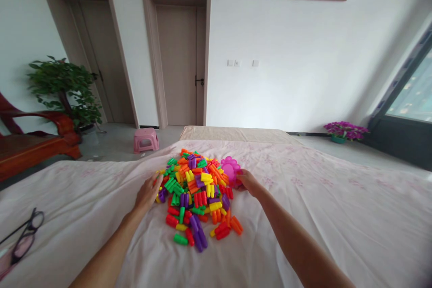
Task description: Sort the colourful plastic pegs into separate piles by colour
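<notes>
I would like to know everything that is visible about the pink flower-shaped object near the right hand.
The pink flower-shaped object is bright, looks like plastic, and has rounded lobes around a broad middle. Its face is turned toward the camera. It sits at the right side of the block pile, beside the right hand, whose fingers reach its lower right edge; whether they grip it is unclear. Its underside is hidden.

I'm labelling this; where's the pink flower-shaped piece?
In the head view, the pink piece is at the right edge of the block pile, by the right hand.
</notes>
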Action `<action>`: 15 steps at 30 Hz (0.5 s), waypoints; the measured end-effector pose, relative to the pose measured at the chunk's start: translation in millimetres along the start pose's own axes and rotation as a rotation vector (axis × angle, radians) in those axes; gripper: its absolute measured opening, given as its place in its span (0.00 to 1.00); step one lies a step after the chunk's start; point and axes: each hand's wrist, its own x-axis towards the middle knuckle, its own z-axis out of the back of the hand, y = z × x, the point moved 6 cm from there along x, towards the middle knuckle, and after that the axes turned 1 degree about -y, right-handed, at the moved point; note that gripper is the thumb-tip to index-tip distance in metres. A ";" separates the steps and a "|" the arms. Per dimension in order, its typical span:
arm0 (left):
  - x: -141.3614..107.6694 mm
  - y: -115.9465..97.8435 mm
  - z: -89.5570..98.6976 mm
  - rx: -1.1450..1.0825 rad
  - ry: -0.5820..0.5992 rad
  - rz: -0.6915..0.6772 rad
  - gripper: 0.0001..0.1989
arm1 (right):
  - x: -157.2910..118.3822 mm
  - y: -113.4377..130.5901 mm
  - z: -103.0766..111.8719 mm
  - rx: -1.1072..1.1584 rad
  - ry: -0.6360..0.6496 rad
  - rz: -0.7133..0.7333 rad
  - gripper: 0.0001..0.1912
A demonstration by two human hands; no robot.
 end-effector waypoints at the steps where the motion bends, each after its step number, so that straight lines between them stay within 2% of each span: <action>1: 1.4 -3.5 -3.6 -0.040 0.020 -0.030 0.30 | -1.5 1.1 -6.6 0.006 0.047 -0.002 0.06; 5: 2.1 -21.3 -16.0 -0.173 0.087 -0.124 0.31 | -13.9 6.6 -27.3 0.038 0.178 0.034 0.07; 8: -3.8 -31.9 -21.4 -0.218 0.089 -0.130 0.31 | -26.6 10.0 -41.5 0.041 0.225 0.078 0.08; 12: -14.6 -40.1 -21.4 -0.249 0.065 -0.110 0.31 | -43.1 13.0 -65.8 0.027 0.241 0.071 0.08; 15: -22.0 -43.8 -17.2 -0.291 0.078 -0.104 0.27 | -54.9 25.9 -82.1 0.054 0.213 0.166 0.07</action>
